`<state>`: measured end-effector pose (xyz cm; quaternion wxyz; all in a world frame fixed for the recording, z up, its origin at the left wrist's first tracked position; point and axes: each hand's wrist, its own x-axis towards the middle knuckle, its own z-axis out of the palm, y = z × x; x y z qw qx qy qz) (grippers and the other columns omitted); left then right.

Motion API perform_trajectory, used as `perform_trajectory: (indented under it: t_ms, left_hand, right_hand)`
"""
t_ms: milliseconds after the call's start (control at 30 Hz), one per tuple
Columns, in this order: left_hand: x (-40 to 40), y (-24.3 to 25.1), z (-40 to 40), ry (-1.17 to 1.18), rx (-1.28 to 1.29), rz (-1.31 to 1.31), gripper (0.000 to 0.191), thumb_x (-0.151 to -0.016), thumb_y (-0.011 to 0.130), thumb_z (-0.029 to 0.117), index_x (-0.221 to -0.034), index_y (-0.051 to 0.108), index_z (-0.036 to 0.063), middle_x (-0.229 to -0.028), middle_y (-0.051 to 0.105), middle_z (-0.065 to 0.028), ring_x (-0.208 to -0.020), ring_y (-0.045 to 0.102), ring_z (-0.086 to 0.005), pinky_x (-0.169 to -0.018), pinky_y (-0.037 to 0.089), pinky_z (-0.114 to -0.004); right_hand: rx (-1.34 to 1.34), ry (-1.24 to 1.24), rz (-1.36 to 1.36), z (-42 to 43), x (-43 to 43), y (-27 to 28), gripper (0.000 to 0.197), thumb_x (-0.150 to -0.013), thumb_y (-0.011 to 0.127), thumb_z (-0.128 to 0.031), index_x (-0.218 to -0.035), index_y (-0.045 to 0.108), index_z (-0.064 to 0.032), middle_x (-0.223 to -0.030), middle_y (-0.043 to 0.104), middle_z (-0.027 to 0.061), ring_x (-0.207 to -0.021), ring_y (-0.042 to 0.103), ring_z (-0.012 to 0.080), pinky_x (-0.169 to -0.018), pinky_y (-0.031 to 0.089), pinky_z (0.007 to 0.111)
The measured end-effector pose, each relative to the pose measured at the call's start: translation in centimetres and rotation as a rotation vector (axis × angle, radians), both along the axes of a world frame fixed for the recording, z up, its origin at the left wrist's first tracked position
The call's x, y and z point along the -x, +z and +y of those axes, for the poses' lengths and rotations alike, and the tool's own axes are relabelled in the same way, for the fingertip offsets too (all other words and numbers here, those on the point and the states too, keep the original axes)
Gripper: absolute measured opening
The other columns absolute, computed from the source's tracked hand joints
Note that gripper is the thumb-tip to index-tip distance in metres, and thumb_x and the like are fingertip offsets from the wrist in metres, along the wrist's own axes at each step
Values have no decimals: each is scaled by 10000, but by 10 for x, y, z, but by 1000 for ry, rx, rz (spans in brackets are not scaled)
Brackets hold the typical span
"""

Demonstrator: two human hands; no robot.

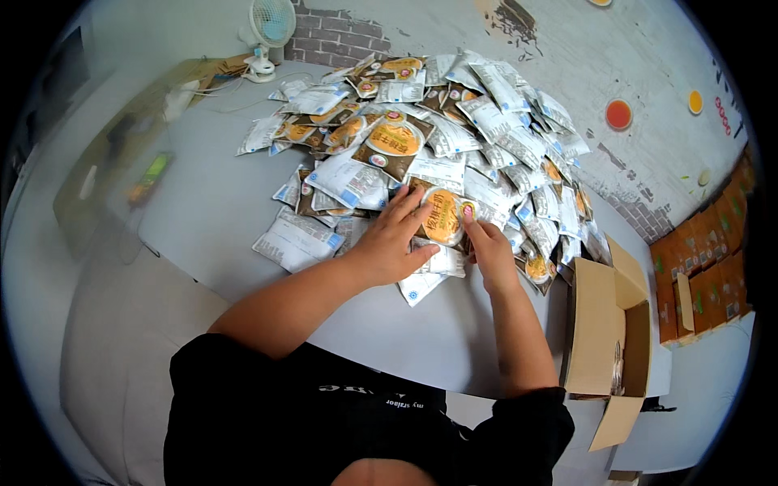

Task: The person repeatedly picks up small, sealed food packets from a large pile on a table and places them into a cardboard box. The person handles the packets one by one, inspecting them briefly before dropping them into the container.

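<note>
A large heap of sealed food pouches (389, 143), some brown with a bowl picture and some white side up, covers the table. At the near side of the heap, my right hand (491, 252) pinches the right end of a brown pouch (442, 215), thumb on top. My left hand (392, 243) lies with spread fingers on the left end of that same pouch; whether it grips it I cannot tell. White pouches lie under and beside both hands, one (422, 287) just below them near the bare table top.
An open cardboard box (595, 334) with raised flaps stands at the table's right end, with something inside. Orange-brown cartons (699, 273) are stacked beyond it. A small clip fan (267, 36) stands at the back left, its cord on the table (200, 158). A wall borders the heap behind.
</note>
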<state>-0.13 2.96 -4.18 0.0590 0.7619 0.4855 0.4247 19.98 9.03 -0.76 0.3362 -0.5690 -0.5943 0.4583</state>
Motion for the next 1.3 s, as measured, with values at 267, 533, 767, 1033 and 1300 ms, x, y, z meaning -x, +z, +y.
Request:
perform_trajectory:
  t_ms: [267,533,767,1033,1300]
  left_hand:
    - [6,-12,15,-278,147,-1025,526,-909,599,162,-1331,349,-28,-1402,355,-186,-1270,395,-222,-983,405,-310]
    - [11,17,-1,-278,401,-1166,434,-934,584,206,-1255,408,-27,-1109,569,-96,-1026,540,-119,-885,449,-257]
    - [12,20,-6,-538,551,-1138,599,-857,690,297,-1288,399,0,-1199,543,-75,-1109,511,-142,-934,436,-276]
    - [8,18,-19,-610,706,-843,425,-864,664,367,-1086,607,9,-954,664,-110,-926,634,-214,-840,487,-312]
    - [-8,23,-42,-552,372,-485,350,-892,613,294,-1121,587,30,-993,654,-170,-916,632,-304,-822,479,-359]
  right_hand:
    - [-90,6,633,-9,29,-5,233,-898,619,-163,-1010,591,39,-936,638,78,-767,601,122,-680,492,263]
    - [-1155,196,-251,-19,14,6,125,-778,683,-82,-845,604,-12,-857,608,158,-748,561,327,-647,438,380]
    - [-1062,244,-21,-37,6,10,135,-821,631,-68,-923,618,19,-912,619,163,-795,582,309,-736,447,351]
    - [-660,206,359,-34,-2,-3,190,-906,560,-127,-1011,599,27,-1006,586,77,-908,552,165,-832,429,304]
    - [-447,138,419,-33,9,2,251,-940,544,-236,-774,543,-47,-739,543,22,-661,455,91,-638,362,222]
